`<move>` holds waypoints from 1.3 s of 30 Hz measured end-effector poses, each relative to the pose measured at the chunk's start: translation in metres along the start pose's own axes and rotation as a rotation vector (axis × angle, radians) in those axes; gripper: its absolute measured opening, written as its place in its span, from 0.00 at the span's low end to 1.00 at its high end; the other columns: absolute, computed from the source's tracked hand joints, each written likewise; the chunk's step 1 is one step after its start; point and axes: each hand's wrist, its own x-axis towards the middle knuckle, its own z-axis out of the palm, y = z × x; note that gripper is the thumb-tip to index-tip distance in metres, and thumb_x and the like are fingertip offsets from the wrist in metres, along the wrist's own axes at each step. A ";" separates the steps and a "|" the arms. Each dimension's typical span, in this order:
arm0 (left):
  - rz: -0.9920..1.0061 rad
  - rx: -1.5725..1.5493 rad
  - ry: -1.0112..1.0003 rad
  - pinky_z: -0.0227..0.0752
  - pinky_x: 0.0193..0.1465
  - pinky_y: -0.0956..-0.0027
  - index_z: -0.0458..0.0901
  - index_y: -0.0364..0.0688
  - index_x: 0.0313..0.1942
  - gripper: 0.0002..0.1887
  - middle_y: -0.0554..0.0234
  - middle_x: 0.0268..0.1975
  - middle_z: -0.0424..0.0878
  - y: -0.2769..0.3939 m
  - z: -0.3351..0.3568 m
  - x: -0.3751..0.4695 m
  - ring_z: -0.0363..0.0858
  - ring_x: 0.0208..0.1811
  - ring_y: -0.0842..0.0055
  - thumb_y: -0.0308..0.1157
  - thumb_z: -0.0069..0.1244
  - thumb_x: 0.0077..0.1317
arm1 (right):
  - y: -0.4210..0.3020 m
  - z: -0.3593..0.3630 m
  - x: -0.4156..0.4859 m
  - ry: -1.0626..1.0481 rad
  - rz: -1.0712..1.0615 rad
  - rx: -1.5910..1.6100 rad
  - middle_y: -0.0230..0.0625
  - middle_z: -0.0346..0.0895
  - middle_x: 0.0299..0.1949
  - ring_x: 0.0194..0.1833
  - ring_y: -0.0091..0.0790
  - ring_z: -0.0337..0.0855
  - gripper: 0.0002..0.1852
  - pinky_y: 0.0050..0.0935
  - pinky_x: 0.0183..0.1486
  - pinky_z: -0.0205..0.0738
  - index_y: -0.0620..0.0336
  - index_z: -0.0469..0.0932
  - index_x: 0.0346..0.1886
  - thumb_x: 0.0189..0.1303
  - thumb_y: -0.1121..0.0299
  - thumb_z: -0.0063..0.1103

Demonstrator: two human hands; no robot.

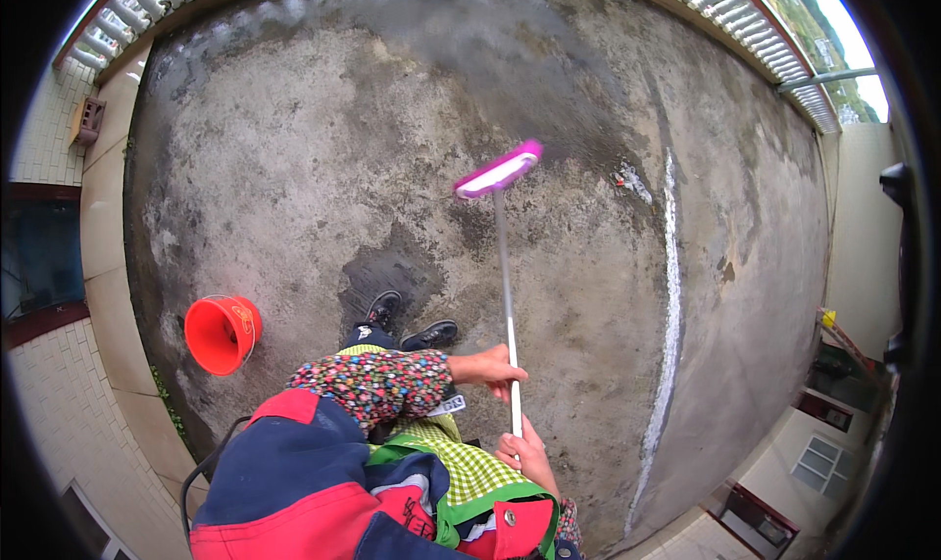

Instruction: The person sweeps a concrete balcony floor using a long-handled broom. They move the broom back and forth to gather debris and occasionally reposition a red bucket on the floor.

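My left hand [491,371] grips the white part of a long broom handle [509,317], with the arm reaching across from the left in a floral sleeve. Lower down, close to my body, my right hand [528,453] is closed around the same handle near its end. At the far end of the pole is a broom head [501,170], white with bright pink-purple bristles and slightly blurred. It is over the stained concrete ground [559,281] in front of me, tilted up to the right. Whether the bristles touch the ground, I cannot tell.
An orange-red bucket [220,336] with a wire handle stands to my left. Crumpled plastic litter [634,183] lies right of the broom head, beside a white strip [670,266] on the concrete. Balustrades [713,1] edge the far side; a hollow brick [88,121] sits on the left ledge.
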 end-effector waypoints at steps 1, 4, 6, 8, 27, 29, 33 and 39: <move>-0.033 -0.057 0.042 0.76 0.17 0.76 0.77 0.27 0.34 0.17 0.48 0.27 0.84 0.000 -0.017 -0.017 0.85 0.21 0.72 0.38 0.52 0.65 | -0.002 0.001 0.012 -0.061 0.047 0.033 0.21 0.53 0.19 0.14 0.15 0.56 0.27 0.18 0.15 0.55 0.44 0.53 0.66 0.66 0.78 0.42; -0.150 -0.098 0.239 0.77 0.20 0.78 0.78 0.29 0.34 0.16 0.46 0.29 0.85 -0.006 -0.070 -0.068 0.85 0.23 0.73 0.38 0.51 0.66 | -0.001 0.013 0.059 -0.254 0.181 0.122 0.21 0.54 0.19 0.15 0.14 0.56 0.29 0.17 0.15 0.54 0.47 0.52 0.69 0.66 0.78 0.43; -0.189 -0.211 0.438 0.78 0.20 0.75 0.78 0.31 0.32 0.14 0.47 0.27 0.84 -0.016 -0.096 -0.098 0.85 0.23 0.68 0.37 0.52 0.65 | 0.006 0.028 0.097 -0.410 0.227 0.198 0.21 0.56 0.20 0.15 0.14 0.56 0.28 0.16 0.16 0.54 0.50 0.55 0.68 0.66 0.78 0.44; -0.245 -0.286 0.559 0.79 0.20 0.73 0.78 0.31 0.31 0.14 0.48 0.26 0.84 -0.027 -0.115 -0.114 0.85 0.23 0.67 0.37 0.52 0.65 | 0.015 0.037 0.127 -0.408 0.324 0.201 0.21 0.56 0.21 0.16 0.14 0.57 0.25 0.16 0.16 0.53 0.49 0.58 0.66 0.66 0.77 0.45; -0.219 -0.225 -0.382 0.60 0.12 0.76 0.79 0.27 0.26 0.19 0.57 0.18 0.78 -0.055 0.122 0.123 0.70 0.11 0.81 0.39 0.50 0.65 | 0.005 -0.079 -0.070 0.397 -0.272 -0.465 0.25 0.56 0.19 0.15 0.19 0.58 0.34 0.21 0.16 0.56 0.51 0.50 0.68 0.58 0.83 0.43; -0.111 -0.133 -0.339 0.61 0.12 0.76 0.79 0.30 0.23 0.21 0.61 0.15 0.76 -0.043 0.122 0.120 0.70 0.10 0.81 0.40 0.49 0.66 | 0.005 -0.080 -0.070 0.391 -0.304 -0.506 0.25 0.56 0.19 0.15 0.19 0.57 0.39 0.21 0.16 0.56 0.51 0.43 0.72 0.59 0.84 0.44; 0.008 0.143 -0.106 0.63 0.13 0.76 0.76 0.35 0.20 0.22 0.65 0.12 0.74 -0.002 0.096 0.108 0.72 0.10 0.81 0.44 0.50 0.65 | -0.012 -0.085 -0.059 0.192 -0.254 -0.101 0.24 0.55 0.19 0.14 0.18 0.56 0.36 0.21 0.16 0.56 0.50 0.42 0.72 0.62 0.81 0.44; 0.039 0.210 0.413 0.65 0.13 0.76 0.75 0.36 0.21 0.19 0.64 0.15 0.75 0.056 -0.002 0.055 0.73 0.11 0.80 0.41 0.51 0.64 | -0.064 -0.060 0.031 -0.239 -0.049 0.293 0.23 0.56 0.20 0.14 0.15 0.56 0.25 0.18 0.16 0.54 0.50 0.55 0.65 0.66 0.78 0.43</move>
